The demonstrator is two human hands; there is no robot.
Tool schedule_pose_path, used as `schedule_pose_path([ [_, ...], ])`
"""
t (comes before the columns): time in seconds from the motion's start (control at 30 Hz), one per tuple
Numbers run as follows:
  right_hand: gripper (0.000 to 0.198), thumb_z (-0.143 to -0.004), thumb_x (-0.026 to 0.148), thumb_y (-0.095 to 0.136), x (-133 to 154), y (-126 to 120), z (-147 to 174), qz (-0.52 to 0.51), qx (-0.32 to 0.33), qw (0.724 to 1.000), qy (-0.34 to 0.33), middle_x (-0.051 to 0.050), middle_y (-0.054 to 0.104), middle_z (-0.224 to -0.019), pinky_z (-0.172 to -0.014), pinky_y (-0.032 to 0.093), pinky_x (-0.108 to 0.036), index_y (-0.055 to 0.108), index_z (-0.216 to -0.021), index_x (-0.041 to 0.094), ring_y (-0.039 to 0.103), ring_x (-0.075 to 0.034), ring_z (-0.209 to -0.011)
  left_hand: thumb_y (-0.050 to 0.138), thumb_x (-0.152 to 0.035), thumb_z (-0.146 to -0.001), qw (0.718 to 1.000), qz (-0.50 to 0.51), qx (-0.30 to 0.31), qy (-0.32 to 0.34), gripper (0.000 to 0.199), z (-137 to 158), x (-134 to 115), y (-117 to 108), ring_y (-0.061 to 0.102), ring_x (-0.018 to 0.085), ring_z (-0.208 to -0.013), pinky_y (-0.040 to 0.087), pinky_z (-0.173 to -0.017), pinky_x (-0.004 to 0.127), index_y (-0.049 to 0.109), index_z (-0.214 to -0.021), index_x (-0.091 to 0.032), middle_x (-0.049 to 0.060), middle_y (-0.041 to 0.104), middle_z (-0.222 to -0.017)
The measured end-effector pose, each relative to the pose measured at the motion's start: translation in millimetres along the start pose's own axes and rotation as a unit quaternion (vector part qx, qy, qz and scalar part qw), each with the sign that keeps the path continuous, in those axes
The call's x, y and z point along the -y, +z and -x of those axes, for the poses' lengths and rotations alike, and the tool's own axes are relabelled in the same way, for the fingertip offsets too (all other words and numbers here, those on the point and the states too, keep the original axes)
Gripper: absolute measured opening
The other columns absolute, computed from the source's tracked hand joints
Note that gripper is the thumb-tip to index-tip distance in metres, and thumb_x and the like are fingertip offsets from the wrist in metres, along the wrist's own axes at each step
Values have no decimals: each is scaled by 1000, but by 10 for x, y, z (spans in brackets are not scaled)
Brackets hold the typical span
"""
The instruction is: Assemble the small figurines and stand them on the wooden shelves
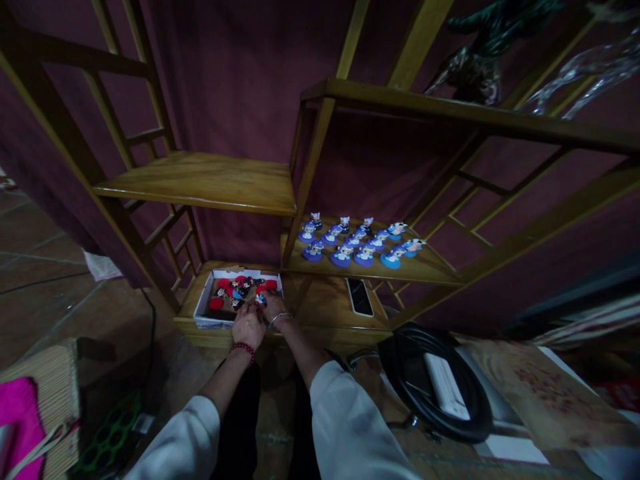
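A small blue-and-white figurine (261, 299) is held over the front right part of a shallow white cardboard box (203, 301). My right hand (273, 307), with a bracelet at the wrist, closes on it from the right. Close against it, my left hand (249, 325) has its fingers curled around the lower side of the same piece; its fingertips are partly hidden. Inside the box lie several dark-haired figurines (241, 291) and red round bases (217, 304). The box rests on the lowest wooden shelf.
Purple-based figurines (343, 255) stand in rows on the raised shelf (425, 268) at right. A phone (359, 297) lies below them. An upper left shelf (210, 181) overhangs the box. A coiled black hose (480, 413) is on the right, a woven mat (50, 373) on the left.
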State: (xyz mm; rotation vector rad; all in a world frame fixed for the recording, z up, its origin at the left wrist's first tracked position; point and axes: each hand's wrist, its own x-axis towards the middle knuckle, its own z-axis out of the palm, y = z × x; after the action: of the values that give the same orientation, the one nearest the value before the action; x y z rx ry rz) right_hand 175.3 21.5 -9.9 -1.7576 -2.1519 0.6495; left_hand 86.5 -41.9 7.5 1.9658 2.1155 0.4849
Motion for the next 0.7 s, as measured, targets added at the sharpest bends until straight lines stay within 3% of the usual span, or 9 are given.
schedule_pose_path([
  [0.17,32,-76,17,49,-8,45,16,25,-17,999,-17,-9,58,-107,-83,39,-25,56,-106,18,53,-18,-98,35,-28,-80,996,-80,32,-24,35,-63,114,-53,53,25,-100,39,-83,35,61,-101,-16,11,61,-105],
  [0.33,35,-79,22,47,-18,67,5,33,-13,999,-8,-10,61,-103,-79,40,-27,52,-113,19,57,-19,-92,38,-26,-76,990,-108,68,-55,32,-188,300,-133,54,27,-100,38,-83,37,65,-88,-15,13,64,-98],
  [0.5,38,-79,22,48,-35,87,-43,12,18,1000,11,-8,63,-101,-80,41,-26,49,-117,20,58,-19,-92,38,-25,-76,981,-70,172,-61,34,-325,458,-238,56,30,-98,41,-79,39,62,-99,-15,16,64,-99],
  [0.7,39,-77,15,48,-93,138,-88,-34,20,999,-11,-3,63,-105,-84,40,-23,49,-116,22,57,-16,-98,39,-25,-75,974,-49,213,-61,42,-471,521,-162,56,27,-101,42,-81,38,52,-115,-27,10,61,-110],
])
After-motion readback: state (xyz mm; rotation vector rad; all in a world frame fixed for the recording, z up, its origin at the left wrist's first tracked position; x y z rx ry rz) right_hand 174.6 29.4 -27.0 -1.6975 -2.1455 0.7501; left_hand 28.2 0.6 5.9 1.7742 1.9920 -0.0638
